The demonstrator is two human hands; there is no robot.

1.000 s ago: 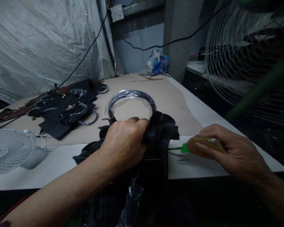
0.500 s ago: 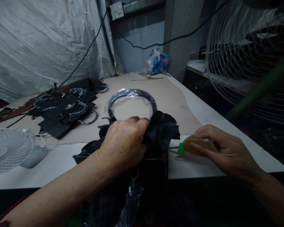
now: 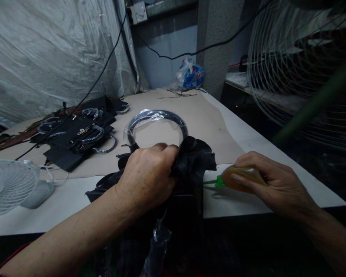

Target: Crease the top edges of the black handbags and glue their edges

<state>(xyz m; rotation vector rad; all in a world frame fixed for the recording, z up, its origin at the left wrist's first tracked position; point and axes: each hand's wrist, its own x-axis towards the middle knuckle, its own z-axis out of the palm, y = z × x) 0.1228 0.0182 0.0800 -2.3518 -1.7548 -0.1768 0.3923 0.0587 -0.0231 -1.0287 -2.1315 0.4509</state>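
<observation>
My left hand (image 3: 147,177) is closed around a bunched flap of a black bag (image 3: 194,161) at the table's near edge. The bag's round handle (image 3: 157,117), wrapped in clear plastic, arches up just behind my knuckles. My right hand (image 3: 272,184) grips a small amber squeeze bottle (image 3: 240,179) lying almost level. Its green nozzle (image 3: 212,182) points left and touches the bag's right side under the flap. The bag's body hangs dark below the table edge.
A pile of black bags with wrapped handles (image 3: 77,134) lies at the back left on beige sheet material (image 3: 207,127). A small white fan (image 3: 8,184) sits at the left. A large fan grille (image 3: 300,69) stands at the right. A plastic bag (image 3: 188,75) rests at the far end; cables hang overhead.
My right hand has brought the bottle a little to the left, so the green nozzle now reaches the bag's edge. My left hand keeps its hold; the view shifted slightly.
</observation>
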